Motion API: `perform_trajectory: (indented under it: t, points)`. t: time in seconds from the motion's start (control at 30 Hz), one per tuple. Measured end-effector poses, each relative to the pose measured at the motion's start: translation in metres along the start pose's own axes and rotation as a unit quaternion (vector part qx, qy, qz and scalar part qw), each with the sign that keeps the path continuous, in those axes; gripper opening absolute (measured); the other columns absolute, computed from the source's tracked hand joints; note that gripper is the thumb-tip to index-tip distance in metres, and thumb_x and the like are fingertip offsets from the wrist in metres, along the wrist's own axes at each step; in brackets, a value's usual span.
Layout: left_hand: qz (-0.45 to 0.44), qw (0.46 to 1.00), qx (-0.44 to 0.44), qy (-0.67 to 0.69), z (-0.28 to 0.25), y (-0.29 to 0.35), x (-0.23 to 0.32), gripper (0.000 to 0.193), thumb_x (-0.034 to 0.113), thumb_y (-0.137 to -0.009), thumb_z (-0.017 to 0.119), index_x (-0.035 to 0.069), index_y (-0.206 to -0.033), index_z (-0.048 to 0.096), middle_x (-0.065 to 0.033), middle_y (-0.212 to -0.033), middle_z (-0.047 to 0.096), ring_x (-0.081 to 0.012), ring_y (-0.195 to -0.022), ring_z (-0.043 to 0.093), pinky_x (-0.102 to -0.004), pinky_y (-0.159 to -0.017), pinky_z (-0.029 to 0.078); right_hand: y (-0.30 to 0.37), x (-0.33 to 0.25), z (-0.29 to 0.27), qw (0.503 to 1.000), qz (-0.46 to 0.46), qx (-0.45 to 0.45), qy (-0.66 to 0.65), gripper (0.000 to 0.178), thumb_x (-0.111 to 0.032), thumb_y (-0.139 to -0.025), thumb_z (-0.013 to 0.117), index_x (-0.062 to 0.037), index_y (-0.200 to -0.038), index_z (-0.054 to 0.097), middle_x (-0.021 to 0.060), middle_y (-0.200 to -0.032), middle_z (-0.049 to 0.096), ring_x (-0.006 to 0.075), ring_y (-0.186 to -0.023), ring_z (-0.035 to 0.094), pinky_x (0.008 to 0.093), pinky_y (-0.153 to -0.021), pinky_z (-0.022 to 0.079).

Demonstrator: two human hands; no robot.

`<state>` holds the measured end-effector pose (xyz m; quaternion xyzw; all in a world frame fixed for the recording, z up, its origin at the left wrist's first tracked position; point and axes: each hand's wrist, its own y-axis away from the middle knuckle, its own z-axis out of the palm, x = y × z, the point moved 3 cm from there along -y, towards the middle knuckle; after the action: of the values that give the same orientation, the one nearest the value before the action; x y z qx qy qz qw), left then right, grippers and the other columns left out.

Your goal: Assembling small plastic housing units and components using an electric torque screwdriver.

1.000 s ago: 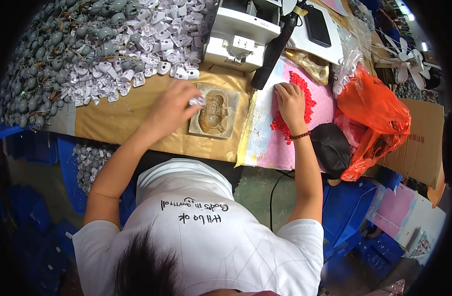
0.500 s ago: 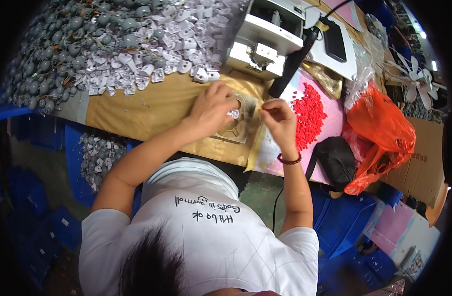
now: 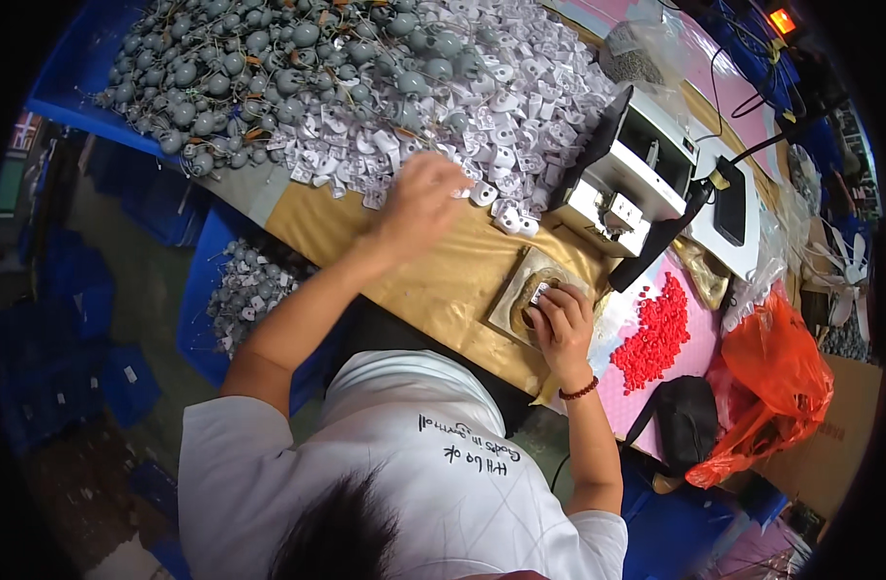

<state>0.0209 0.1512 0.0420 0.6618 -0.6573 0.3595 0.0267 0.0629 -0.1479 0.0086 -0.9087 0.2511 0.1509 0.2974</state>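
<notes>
One heap of white parts (image 3: pixel 520 116) occupied upper centre of frame; the blurred left hand (image 3: pixel 421 201) overlapped its edge, grip indeterminable. Right of centre, the half-curled right hand (image 3: pixel 566 333) overlay a square block (image 3: pixel 508 302), fingertips touching a white piece (image 3: pixel 539 291).

an orange-red plastic bag (image 3: pixel 781 367) lay crumpled at the right, just beside a black pouch (image 3: pixel 689 416) with a strap. a brown cardboard box (image 3: pixel 834 425) stood partly behind the bag. farther up, a dark phone-like slab (image 3: pixel 731 215) rested on a white panel (image 3: pixel 699 244), near pale fan-like blades (image 3: pixel 852 263). black cables (image 3: pixel 776 60) looped below a glowing orange light (image 3: pixel 782 20), while blue bins (image 3: pixel 129 387) sat dimly at the left.
</notes>
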Motion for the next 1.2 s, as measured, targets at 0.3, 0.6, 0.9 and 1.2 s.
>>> perform_trajectory:
  t: [0.3,0.6,0.9,1.2]
  points:
    - [0.060,0.973,0.023,-0.220,-0.070,-0.060,-0.064,0.016,0.007,-0.081,0.073,0.011,-0.096,0.073,-0.0056,-0.120,0.063,-0.0332,-0.122,0.046,-0.0419,-0.102,0.042,0.014,-0.004,0.001,0.996,0.072,-0.027,0.038,0.028,-0.006,-0.081,0.075,-0.0061,-0.109,0.068,0.0137,-0.118,0.063,0.0351,-0.114,0.055,0.0464,-0.096,0.043]
    - [-0.014,0.985,-0.009,0.171,-0.085,-0.106,0.024,0.012,0.012,-0.097,0.062,0.003,-0.103,0.064,-0.0013,-0.094,0.069,-0.0109,-0.089,0.064,-0.0269,-0.081,0.050,0.004,0.012,-0.027,0.970,0.184,0.092,-0.128,0.040,-0.002,-0.085,0.071,0.0003,-0.123,0.059,0.0203,-0.123,0.058,0.0359,-0.113,0.058,0.0404,-0.097,0.047]
    - [0.007,0.990,-0.033,-0.134,-0.042,-0.090,0.031,0.012,0.016,-0.091,0.056,0.006,-0.086,0.058,-0.0129,-0.083,0.064,-0.0368,-0.077,0.062,-0.0474,-0.066,0.049,-0.055,-0.023,-0.071,0.982,0.077,0.115,-0.126,0.030,0.004,-0.083,0.070,0.0015,-0.113,0.065,0.0189,-0.116,0.063,0.0333,-0.105,0.063,0.0384,-0.089,0.051]
    - [-0.159,0.836,-0.272,0.449,-0.033,-0.051,0.114,0.014,0.018,-0.098,0.060,0.004,-0.099,0.061,0.0042,-0.075,0.056,-0.0027,-0.071,0.057,-0.0205,-0.062,0.043,-0.086,-0.048,-0.082,0.977,-0.011,0.131,-0.170,0.042,0.002,-0.079,0.074,0.0009,-0.120,0.062,0.0221,-0.123,0.061,0.0369,-0.110,0.062,0.0404,-0.091,0.051]
